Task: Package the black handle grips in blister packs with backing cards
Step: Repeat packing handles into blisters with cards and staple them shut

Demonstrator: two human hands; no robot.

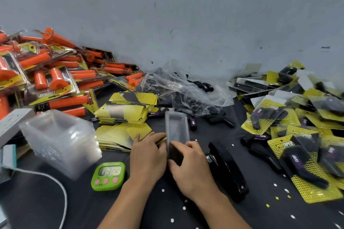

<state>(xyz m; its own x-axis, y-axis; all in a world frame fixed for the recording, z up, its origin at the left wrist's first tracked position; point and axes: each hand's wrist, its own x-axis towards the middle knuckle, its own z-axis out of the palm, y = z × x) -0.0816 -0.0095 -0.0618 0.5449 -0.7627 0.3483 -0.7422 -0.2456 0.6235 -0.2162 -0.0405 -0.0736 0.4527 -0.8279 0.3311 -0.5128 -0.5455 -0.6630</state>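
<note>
Left hand (149,154): fingers (158,138) near straight and close together, laid against the edge of a yellow backing card (162,141) and the left side of the blister pack (176,128); no clear pinch visible. Blister pack stands tilted up off the bench (83,210) between both hands, black grip (175,154) low inside it. Pack is thin clear plastic, so likely light, slippery and flexy; best held by its side walls near the loaded end. Grip looks rubbery and not fragile. Right hand (189,165): fingers curled round the pack's lower end, thumb across the front.
</note>
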